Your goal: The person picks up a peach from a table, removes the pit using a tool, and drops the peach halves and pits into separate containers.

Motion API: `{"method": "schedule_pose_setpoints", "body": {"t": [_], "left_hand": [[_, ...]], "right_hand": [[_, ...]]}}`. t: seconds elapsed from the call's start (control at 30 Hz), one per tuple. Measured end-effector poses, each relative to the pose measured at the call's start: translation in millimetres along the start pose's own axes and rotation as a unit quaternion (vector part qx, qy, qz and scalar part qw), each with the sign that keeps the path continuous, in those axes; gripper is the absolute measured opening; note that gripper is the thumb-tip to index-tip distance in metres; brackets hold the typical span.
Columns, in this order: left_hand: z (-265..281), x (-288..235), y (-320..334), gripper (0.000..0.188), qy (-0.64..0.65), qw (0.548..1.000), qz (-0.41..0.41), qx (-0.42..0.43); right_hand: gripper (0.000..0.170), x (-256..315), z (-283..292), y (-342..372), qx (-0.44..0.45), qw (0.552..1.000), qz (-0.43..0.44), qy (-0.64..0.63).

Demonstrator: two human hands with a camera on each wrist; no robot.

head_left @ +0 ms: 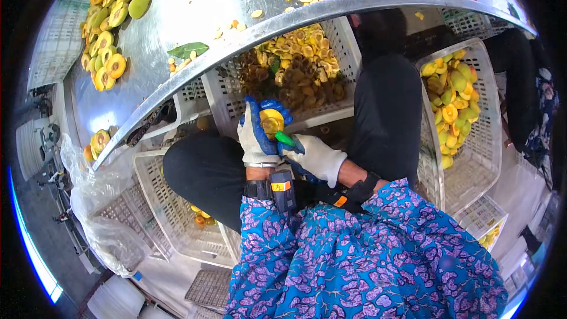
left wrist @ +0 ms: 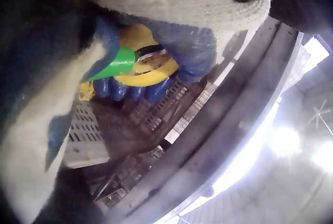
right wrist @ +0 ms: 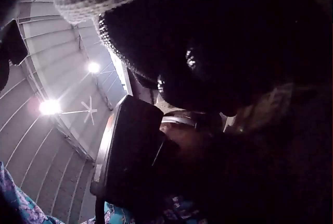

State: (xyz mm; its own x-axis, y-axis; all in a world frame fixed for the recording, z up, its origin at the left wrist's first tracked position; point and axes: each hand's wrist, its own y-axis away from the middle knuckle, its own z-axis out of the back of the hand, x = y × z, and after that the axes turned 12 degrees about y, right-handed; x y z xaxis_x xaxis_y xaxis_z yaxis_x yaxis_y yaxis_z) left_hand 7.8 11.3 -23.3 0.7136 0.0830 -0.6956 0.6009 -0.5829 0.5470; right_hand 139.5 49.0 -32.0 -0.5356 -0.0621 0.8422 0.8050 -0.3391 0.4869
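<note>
Gloved in white and blue, the left hand point(head_left: 260, 136) grips a halved yellow fruit point(head_left: 271, 121), cut face up, between thumb and fingers. The right hand point(head_left: 319, 156), gloved alike, is curled round a green-handled tool point(head_left: 285, 139) whose end meets the fruit. In the left wrist view, the green handle point(left wrist: 120, 62) leads to a metal end inside the fruit's hollow point(left wrist: 151, 75), and the left fingers point(left wrist: 118, 89) lie under the fruit. The right wrist view is mostly dark; the fruit and tool cannot be made out there.
A metal table point(head_left: 171, 18) with piled fruit halves point(head_left: 105, 47) and loose kernels curves ahead. Below its edge stands a crate point(head_left: 348, 53) of scraps. A crate of yellow-green fruit point(head_left: 458, 97) stands right, another crate point(head_left: 156, 201) left, beside plastic film point(head_left: 106, 212).
</note>
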Motion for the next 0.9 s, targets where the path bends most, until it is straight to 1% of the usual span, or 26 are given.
{"method": "schedule_pose_setpoints", "body": {"t": [0.03, 0.1, 0.13, 0.17, 0.2, 0.23, 0.27, 0.33, 0.37, 0.4, 0.5, 0.53, 0.63, 0.67, 0.77, 0.87, 0.9], "left_hand": [[-1.3, -1.4, 1.5, 0.042, -0.016, 1.0, -0.002, 0.007], [-2.3, -3.4, 3.0, 0.042, -0.048, 0.999, -0.006, 0.022], [-1.1, -3.5, 2.5, 0.042, -0.04, 0.999, 0.012, 0.02], [0.8, -2.9, 1.1, 0.043, -0.032, 0.999, 0.031, 0.019], [3.1, -1.9, -2.2, 0.044, -0.023, 0.998, 0.048, 0.018], [16.4, 5.7, -11.1, 0.045, -0.085, 0.996, 0.006, 0.024], [38.5, 17.7, -23.7, 0.045, -0.147, 0.988, -0.035, 0.029], [14.9, 4.4, -9.9, 0.046, -0.201, 0.977, -0.052, 0.05], [12.7, 3.8, -9.8, 0.047, -0.172, 0.983, -0.045, 0.051], [11.7, 3.6, -9.6, 0.047, -0.142, 0.988, -0.037, 0.051], [3.1, -1.9, -7.4, 0.048, -0.058, 0.997, -0.003, 0.049], [0.6, -3.2, -6.9, 0.048, -0.031, 0.998, 0.01, 0.048], [-4.6, -3.5, -11.6, 0.047, -0.005, 0.998, 0.037, 0.054], [-1.7, -2.8, -14.9, 0.047, -0.017, 0.996, 0.039, 0.079], [-2.6, 4.9, -27.3, 0.044, 0.068, 0.988, 0.06, 0.124], [-17.9, 0.4, -23.9, 0.045, -0.057, 0.993, -0.038, 0.093], [-22.0, -0.2, -24.6, 0.042, -0.068, 0.995, -0.034, 0.064]], "right_hand": [[0.027, 0.6, 1.4, -0.4, 0.014, 1.0, -0.007, -0.022], [0.029, -5.0, -0.4, -3.4, 0.029, 0.997, 0.02, -0.063], [0.031, -6.6, -0.8, -3.8, 0.035, 0.995, 0.032, -0.084], [0.03, -8.7, 1.5, -2.3, 0.105, 0.979, -0.04, -0.171], [0.029, 2.5, 13.8, 1.7, 0.173, 0.945, -0.11, -0.253], [0.029, 14.4, 25.2, 6.8, 0.239, 0.896, -0.179, -0.33], [0.029, 25.9, 33.1, 12.1, 0.242, 0.885, -0.164, -0.362], [0.032, 20.7, 31.7, 11.0, 0.296, 0.824, -0.181, -0.447], [0.034, 18.1, 31.4, 10.8, 0.321, 0.79, -0.189, -0.487], [0.037, 18.1, 30.2, 11.6, 0.322, 0.78, -0.188, -0.502], [0.041, 17.3, 27.3, 13.1, 0.357, 0.67, -0.167, -0.629], [0.043, 8.0, 20.8, 10.4, 0.37, 0.646, -0.143, -0.652], [0.044, -3.5, 7.9, 4.0, 0.42, 0.499, -0.087, -0.753], [0.044, -6.3, 4.4, 1.7, 0.443, 0.456, -0.048, -0.77], [0.044, -3.2, 5.4, 1.2, 0.439, 0.388, -0.029, -0.81], [0.045, -5.4, 6.9, -4.1, 0.424, 0.368, -0.006, -0.828], [0.046, -5.3, 7.3, -3.9, 0.424, 0.368, 0.003, -0.827]]}}
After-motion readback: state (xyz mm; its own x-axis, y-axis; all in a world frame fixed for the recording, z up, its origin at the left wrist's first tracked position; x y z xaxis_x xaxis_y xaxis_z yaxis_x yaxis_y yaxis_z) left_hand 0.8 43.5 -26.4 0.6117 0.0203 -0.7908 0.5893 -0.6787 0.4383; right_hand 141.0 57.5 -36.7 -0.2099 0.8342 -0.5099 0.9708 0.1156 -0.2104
